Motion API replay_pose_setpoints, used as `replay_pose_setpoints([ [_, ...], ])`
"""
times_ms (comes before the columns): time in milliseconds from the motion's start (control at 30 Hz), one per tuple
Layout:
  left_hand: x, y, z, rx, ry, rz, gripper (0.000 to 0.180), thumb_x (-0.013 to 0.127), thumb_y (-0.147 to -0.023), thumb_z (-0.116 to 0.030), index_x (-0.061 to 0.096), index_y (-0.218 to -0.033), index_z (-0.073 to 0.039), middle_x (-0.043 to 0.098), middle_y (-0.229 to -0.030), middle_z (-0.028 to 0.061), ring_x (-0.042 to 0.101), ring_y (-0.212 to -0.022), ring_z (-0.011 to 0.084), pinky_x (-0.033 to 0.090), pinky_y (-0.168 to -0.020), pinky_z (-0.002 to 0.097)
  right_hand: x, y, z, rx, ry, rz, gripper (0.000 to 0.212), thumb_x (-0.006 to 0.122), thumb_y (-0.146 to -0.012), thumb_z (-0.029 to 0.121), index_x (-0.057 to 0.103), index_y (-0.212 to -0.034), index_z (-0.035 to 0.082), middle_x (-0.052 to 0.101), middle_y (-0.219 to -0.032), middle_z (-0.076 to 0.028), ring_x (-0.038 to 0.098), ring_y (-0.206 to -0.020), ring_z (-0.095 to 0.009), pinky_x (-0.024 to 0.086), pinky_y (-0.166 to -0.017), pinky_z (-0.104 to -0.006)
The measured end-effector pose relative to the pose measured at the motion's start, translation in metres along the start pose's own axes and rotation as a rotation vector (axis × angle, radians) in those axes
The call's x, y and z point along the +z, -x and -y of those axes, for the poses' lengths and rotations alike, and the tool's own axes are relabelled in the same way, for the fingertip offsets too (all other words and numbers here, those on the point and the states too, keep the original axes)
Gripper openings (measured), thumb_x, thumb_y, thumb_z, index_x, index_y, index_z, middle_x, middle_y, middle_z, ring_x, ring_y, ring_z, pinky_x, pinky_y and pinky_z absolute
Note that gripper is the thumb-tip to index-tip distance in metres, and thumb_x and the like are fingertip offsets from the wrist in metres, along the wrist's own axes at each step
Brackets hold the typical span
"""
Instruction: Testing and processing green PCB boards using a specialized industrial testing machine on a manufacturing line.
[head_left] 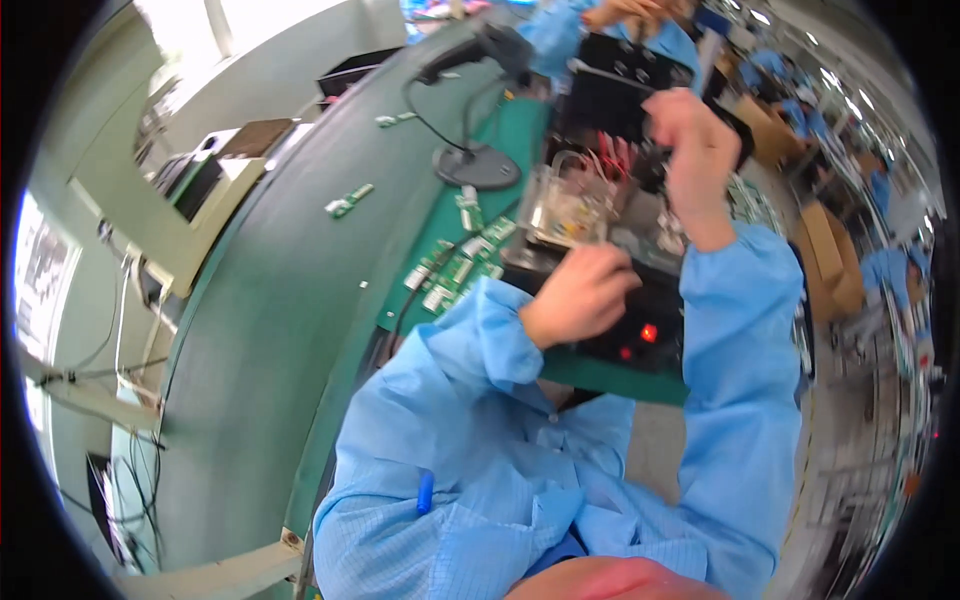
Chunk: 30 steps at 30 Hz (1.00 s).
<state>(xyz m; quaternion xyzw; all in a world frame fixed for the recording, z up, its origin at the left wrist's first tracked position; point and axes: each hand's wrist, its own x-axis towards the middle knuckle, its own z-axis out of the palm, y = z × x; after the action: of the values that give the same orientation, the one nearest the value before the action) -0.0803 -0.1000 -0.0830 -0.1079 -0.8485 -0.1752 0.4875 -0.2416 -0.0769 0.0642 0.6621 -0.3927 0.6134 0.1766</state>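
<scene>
A black test fixture stands in front of me, with a raised black upper part, red wires and a clear plastic block in its middle. My left hand is at the near left edge of the fixture, fingers curled together; what they hold, if anything, is hidden. Up beside the raised part, my right hand is closed like a fist and slightly blurred. Whether it grips a handle there cannot be made out. Red lights glow on the fixture's near face.
Several small green circuit boards lie on the green mat left of the fixture. A handheld scanner sits on a stand with a round base. Across the bench is a person in blue. Cardboard boxes stand at right.
</scene>
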Motion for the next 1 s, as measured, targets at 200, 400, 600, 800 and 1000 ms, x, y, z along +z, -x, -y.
replay_pose_setpoints([
  [200,-0.012,-0.030,0.017,-0.065,-0.069,-0.037,0.034,0.064,-0.073,-0.005,0.060,-0.106,-0.003,0.056,-0.111,0.0153,0.055,-0.105,0.0364,0.047,-0.089,0.0439,-0.034,0.027,0.042,-0.048,0.409,0.127,0.025,0.055,-0.095,0.009,0.059,-0.119,0.004,0.063,-0.120,-0.007,0.058,-0.105,-0.017,0.044,-0.090,-0.0292],
  [400,-0.022,-0.062,0.027,-0.161,-0.153,0.216,0.034,0.062,-0.082,-0.014,0.061,-0.116,-0.009,0.065,-0.088,0.0131,0.064,-0.082,0.0331,0.052,-0.071,0.0429,-0.080,0.081,0.037,0.426,0.523,0.261,0.015,0.068,-0.086,0.012,0.070,-0.100,0.007,0.067,-0.088,-0.003,0.056,-0.058,-0.008,0.042,-0.053,-0.0250],
  [600,-0.020,-0.100,0.035,-0.168,-0.258,0.500,0.035,0.049,-0.092,-0.018,0.061,-0.124,-0.023,0.066,-0.075,0.0153,0.066,-0.070,0.0346,0.054,-0.067,0.0457,-0.094,0.097,0.020,0.423,0.545,0.446,0.018,0.069,-0.084,0.021,0.071,-0.098,0.009,0.070,-0.079,-0.004,0.052,-0.048,-0.011,0.040,-0.048,-0.0271],
  [800,-0.019,-0.113,0.035,-0.164,-0.278,0.691,0.037,0.046,-0.093,-0.017,0.062,-0.125,-0.027,0.066,-0.076,0.0146,0.065,-0.065,0.0323,0.054,-0.068,0.0462,-0.096,0.085,0.015,0.556,0.492,0.503,0.019,0.072,-0.081,0.019,0.071,-0.092,0.005,0.071,-0.080,-0.006,0.060,-0.058,-0.013,0.046,-0.056,-0.0279],
  [1000,-0.020,-0.123,0.017,-0.146,-0.439,0.837,0.031,0.050,-0.089,-0.018,0.069,-0.113,-0.019,0.070,-0.093,0.0123,0.070,-0.082,0.0316,0.057,-0.076,0.0431,-0.096,0.078,0.004,0.619,0.407,0.622,0.018,0.075,-0.077,0.017,0.069,-0.083,0.001,0.070,-0.077,-0.009,0.063,-0.063,-0.015,0.048,-0.060,-0.0298],
])
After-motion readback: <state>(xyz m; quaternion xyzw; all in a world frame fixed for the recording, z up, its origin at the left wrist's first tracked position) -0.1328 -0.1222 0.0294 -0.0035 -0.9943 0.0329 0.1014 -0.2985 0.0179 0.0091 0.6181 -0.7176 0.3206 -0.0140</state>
